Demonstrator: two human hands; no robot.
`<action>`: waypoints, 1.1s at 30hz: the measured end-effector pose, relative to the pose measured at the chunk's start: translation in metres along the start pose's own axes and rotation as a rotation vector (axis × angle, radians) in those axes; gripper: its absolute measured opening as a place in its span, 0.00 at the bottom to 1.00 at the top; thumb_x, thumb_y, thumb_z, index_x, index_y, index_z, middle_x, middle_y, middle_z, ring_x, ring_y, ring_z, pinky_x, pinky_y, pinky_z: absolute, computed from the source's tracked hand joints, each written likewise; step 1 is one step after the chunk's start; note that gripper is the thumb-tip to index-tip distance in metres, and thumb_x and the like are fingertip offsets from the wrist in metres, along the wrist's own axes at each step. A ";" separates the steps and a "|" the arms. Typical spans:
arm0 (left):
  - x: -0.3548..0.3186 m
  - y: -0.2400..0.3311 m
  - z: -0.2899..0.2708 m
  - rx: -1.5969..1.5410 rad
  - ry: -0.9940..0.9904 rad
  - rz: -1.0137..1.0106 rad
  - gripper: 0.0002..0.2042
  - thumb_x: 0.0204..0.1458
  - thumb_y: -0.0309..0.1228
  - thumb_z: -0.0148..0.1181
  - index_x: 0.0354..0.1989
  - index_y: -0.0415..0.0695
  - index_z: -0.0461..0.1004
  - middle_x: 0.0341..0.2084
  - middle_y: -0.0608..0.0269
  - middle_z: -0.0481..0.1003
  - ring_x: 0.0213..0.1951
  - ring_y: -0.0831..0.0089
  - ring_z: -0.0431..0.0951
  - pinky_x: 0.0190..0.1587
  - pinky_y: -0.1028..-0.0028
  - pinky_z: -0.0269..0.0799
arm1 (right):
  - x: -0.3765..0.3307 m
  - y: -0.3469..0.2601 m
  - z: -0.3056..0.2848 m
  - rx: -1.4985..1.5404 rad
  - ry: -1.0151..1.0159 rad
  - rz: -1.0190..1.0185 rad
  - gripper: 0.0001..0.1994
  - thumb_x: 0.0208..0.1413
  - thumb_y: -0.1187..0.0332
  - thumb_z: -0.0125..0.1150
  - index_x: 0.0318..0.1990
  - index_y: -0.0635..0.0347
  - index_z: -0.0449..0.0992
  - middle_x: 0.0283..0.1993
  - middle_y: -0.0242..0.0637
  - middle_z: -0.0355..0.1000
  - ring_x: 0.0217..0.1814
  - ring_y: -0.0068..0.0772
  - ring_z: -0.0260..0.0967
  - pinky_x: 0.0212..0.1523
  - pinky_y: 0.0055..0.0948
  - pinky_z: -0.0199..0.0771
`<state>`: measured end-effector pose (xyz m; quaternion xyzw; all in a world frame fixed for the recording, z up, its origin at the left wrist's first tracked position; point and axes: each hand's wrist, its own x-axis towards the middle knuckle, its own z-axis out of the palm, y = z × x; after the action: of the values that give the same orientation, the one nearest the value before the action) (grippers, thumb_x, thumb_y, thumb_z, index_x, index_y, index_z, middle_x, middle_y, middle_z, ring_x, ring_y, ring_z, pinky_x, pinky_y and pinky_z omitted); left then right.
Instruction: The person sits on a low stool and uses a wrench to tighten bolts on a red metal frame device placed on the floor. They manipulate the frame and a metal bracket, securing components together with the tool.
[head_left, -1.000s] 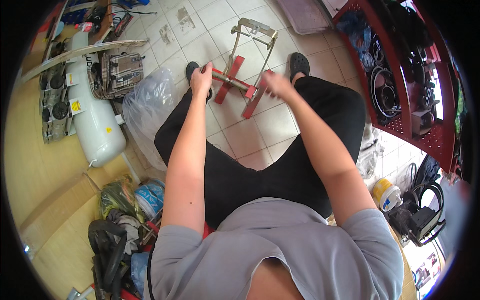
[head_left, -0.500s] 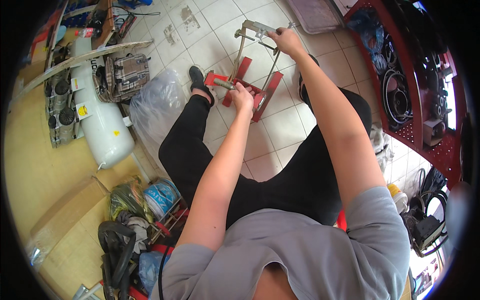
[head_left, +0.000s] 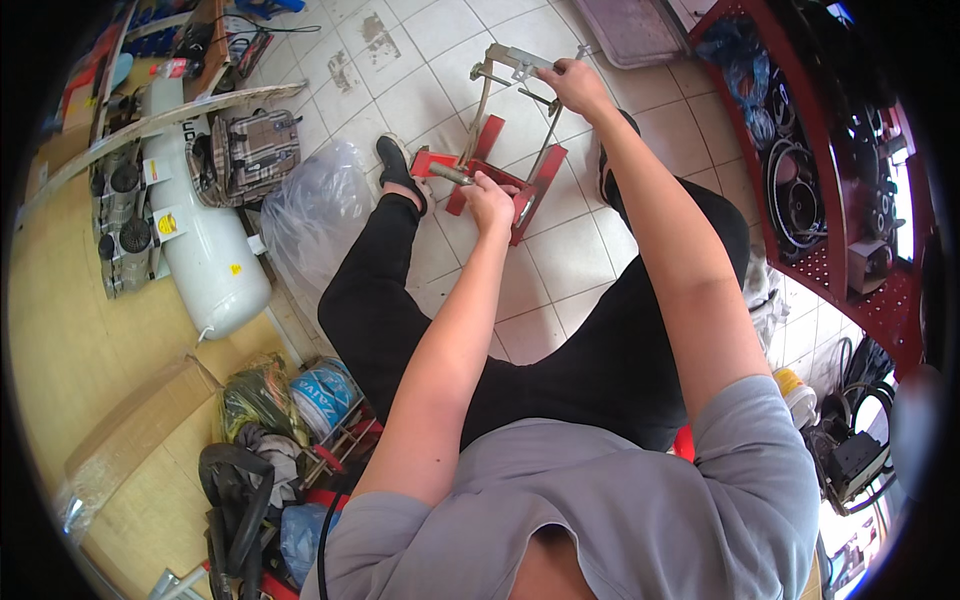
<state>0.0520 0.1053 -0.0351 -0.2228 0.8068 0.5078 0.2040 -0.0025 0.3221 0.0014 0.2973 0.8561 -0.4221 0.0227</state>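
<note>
Flat metal bar (head_left: 525,60) lies just left of the right hand (head_left: 578,85), long axis roughly left to right across the top of the red stand (head_left: 540,188); right hand is the nearer one, grip pinching the bar's right end between thumb and fingers. Left hand (head_left: 490,203) is lower, at the right end of a short cylinder (head_left: 448,174) over the stand's base; cannot tell if its grip is closed on it. Stand is on the tiled floor (head_left: 550,260), between the feet. Bar dull grey, straight-edged; cylinder round, metallic; upright rods (head_left: 478,120) thin; base red-painted, flat pieces; clear plastic bag (head_left: 315,210) crumpled, off left
</note>
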 end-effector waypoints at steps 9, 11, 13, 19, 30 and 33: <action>0.010 -0.013 0.002 -0.073 -0.017 0.042 0.16 0.61 0.39 0.31 0.39 0.35 0.51 0.18 0.47 0.72 0.21 0.62 0.76 0.27 0.68 0.75 | -0.003 -0.004 -0.001 0.002 -0.004 -0.004 0.21 0.49 0.51 0.55 0.37 0.64 0.76 0.34 0.49 0.74 0.40 0.46 0.71 0.43 0.38 0.69; 0.007 -0.010 0.001 -0.064 -0.010 0.042 0.16 0.61 0.39 0.31 0.39 0.34 0.51 0.19 0.47 0.72 0.21 0.62 0.76 0.27 0.68 0.75 | -0.004 -0.005 -0.001 -0.011 0.000 -0.010 0.21 0.50 0.52 0.55 0.37 0.64 0.75 0.34 0.48 0.74 0.41 0.46 0.71 0.43 0.38 0.69; 0.004 -0.006 0.000 -0.045 0.000 0.053 0.16 0.61 0.39 0.32 0.39 0.34 0.51 0.20 0.47 0.72 0.21 0.61 0.76 0.27 0.68 0.75 | -0.006 -0.005 0.000 -0.006 0.020 -0.017 0.21 0.50 0.52 0.55 0.37 0.64 0.75 0.34 0.49 0.74 0.41 0.46 0.71 0.43 0.38 0.69; 0.003 0.002 -0.002 -0.088 -0.024 0.034 0.17 0.61 0.40 0.32 0.39 0.33 0.51 0.19 0.47 0.72 0.21 0.62 0.76 0.27 0.68 0.74 | -0.003 -0.003 0.003 0.054 0.021 -0.006 0.20 0.50 0.52 0.55 0.38 0.63 0.75 0.34 0.48 0.74 0.41 0.46 0.71 0.44 0.37 0.69; 0.001 -0.007 -0.001 -0.374 -0.025 -0.018 0.14 0.59 0.36 0.36 0.36 0.35 0.55 0.21 0.54 0.71 0.23 0.64 0.75 0.26 0.68 0.73 | -0.006 0.002 -0.004 0.015 -0.036 -0.009 0.22 0.49 0.51 0.56 0.41 0.62 0.76 0.36 0.47 0.74 0.42 0.45 0.71 0.45 0.37 0.68; 0.002 0.004 -0.010 -0.674 -0.114 -0.186 0.10 0.54 0.37 0.45 0.29 0.43 0.60 0.18 0.65 0.64 0.19 0.71 0.67 0.24 0.67 0.69 | -0.008 0.014 -0.010 0.072 -0.092 0.024 0.21 0.47 0.52 0.56 0.37 0.63 0.77 0.32 0.45 0.75 0.38 0.42 0.72 0.42 0.35 0.69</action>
<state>0.0467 0.0976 -0.0292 -0.3216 0.5574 0.7364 0.2090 0.0137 0.3322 0.0007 0.2883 0.8348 -0.4656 0.0564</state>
